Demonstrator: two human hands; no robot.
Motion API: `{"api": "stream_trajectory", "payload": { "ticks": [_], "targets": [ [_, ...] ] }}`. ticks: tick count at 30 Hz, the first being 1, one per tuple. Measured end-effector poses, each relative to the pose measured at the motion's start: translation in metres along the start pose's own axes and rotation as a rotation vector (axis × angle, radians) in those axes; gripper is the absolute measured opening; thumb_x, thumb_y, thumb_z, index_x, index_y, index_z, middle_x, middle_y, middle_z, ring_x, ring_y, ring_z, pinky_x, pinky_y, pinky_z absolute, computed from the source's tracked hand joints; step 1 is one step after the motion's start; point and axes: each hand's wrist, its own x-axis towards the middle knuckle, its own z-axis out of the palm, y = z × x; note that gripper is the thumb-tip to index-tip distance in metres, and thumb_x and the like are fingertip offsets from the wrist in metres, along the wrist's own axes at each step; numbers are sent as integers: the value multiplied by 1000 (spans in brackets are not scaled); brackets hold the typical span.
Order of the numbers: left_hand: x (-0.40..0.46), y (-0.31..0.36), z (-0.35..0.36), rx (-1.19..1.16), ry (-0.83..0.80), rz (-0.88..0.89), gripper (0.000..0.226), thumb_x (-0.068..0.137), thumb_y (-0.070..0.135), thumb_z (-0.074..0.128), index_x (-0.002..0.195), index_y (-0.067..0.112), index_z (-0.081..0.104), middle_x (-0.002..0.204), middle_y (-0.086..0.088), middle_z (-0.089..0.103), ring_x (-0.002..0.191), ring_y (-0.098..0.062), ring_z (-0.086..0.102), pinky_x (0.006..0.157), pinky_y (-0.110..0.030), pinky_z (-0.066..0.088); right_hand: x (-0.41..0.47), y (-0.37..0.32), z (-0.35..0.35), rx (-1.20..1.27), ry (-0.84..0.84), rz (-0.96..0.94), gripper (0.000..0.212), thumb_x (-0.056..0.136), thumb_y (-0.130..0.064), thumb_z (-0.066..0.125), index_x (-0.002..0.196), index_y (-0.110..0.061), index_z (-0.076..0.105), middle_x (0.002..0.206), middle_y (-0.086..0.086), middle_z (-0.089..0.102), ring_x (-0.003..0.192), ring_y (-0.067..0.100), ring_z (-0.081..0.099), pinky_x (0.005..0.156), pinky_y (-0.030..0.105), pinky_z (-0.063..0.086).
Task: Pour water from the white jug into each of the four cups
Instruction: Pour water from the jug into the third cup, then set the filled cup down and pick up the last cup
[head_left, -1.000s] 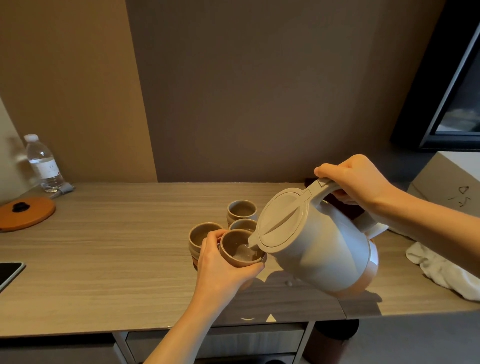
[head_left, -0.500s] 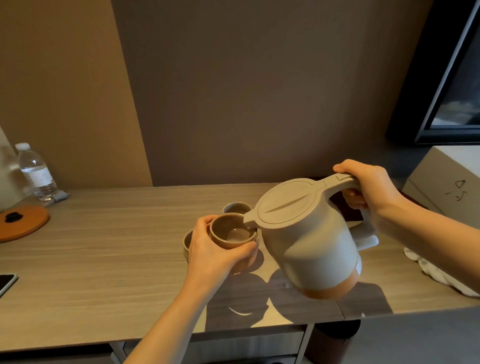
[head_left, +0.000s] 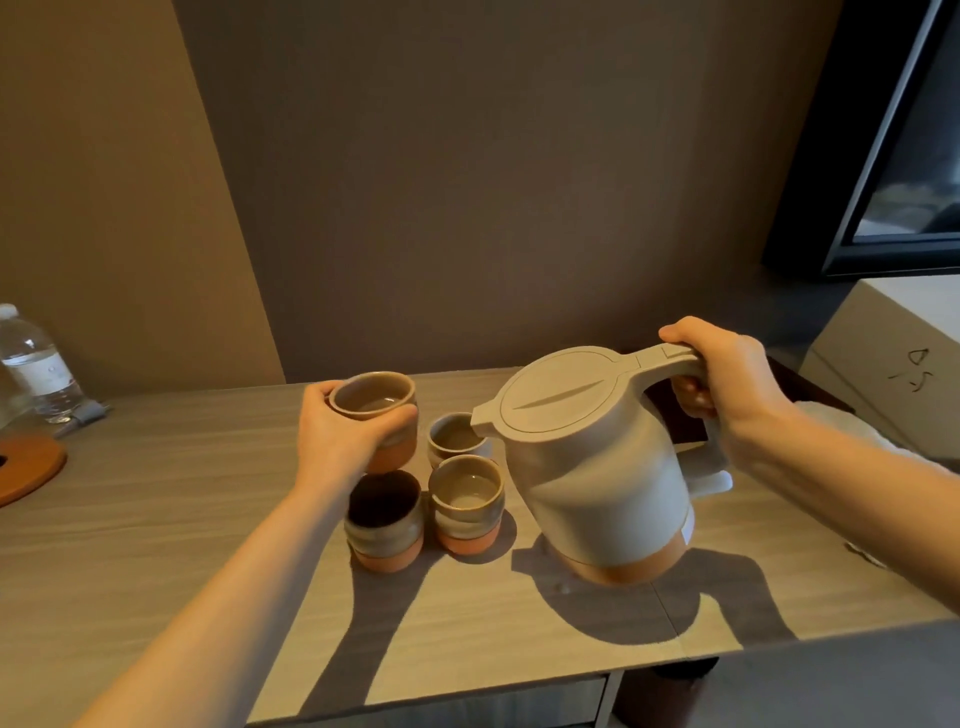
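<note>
My left hand (head_left: 340, 436) holds a brown ceramic cup (head_left: 375, 410) with water in it, lifted above the back left of the cup group. Three more cups stand on the wooden table (head_left: 156, 519): a front left cup (head_left: 384, 519) with a dark, shaded inside, a front right cup (head_left: 466, 501) with water in it, and a back cup (head_left: 454, 436) partly behind the jug's spout. My right hand (head_left: 727, 379) grips the handle of the white jug (head_left: 597, 467), which has an orange base and a closed lid. The jug hangs nearly upright just above the table, right of the cups.
A plastic water bottle (head_left: 36, 364) and an orange round mat (head_left: 26, 462) sit at the far left. A white cloth (head_left: 872, 436) and a white box (head_left: 893, 358) lie at the right. A dark framed screen (head_left: 893, 156) hangs at the upper right. The table's front edge is close below the cups.
The jug has tipped back from pouring to nearly upright and moved right. My left hand has carried the filled cup away from the spout, toward the back left of the group.
</note>
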Motion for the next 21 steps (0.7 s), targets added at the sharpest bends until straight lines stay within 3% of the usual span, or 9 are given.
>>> {"api": "stream_trajectory", "payload": {
  "ticks": [5,9,14,18,21],
  "targets": [
    [41,-18,-1,96,23,-114,86,57,43,90,124,29,39,123,-1,48,113,-25,46,85,-41,48,10,9,-1,6,-21,1,41,77,-37,61,39,-21,57,41,-3,49,40,6,42,55,27,37],
    [57,-36,6,133,-18,-211,80,59,36,91,116,27,36,114,-1,46,103,-21,46,75,-36,45,18,17,1,7,-24,5,40,77,-36,61,40,-21,57,39,-6,47,37,5,41,53,26,35],
    [64,-55,17,300,-88,-289,81,56,34,92,116,20,39,108,-6,50,99,-24,50,75,-38,49,25,28,3,-23,-9,-23,34,79,-36,61,50,-18,60,43,-7,54,50,10,46,57,27,38],
    [62,-60,23,375,-121,-357,81,54,34,93,116,13,45,102,-7,54,90,-24,52,55,-31,44,28,32,3,-29,-22,-31,37,78,-37,61,46,-19,61,49,-1,56,51,10,47,56,26,38],
    [60,-64,26,434,-132,-388,73,55,34,93,111,11,52,97,-9,59,86,-26,57,59,-34,48,29,34,2,-38,-28,-27,39,77,-38,61,43,-21,62,51,0,57,53,12,48,59,29,40]
  ]
}}
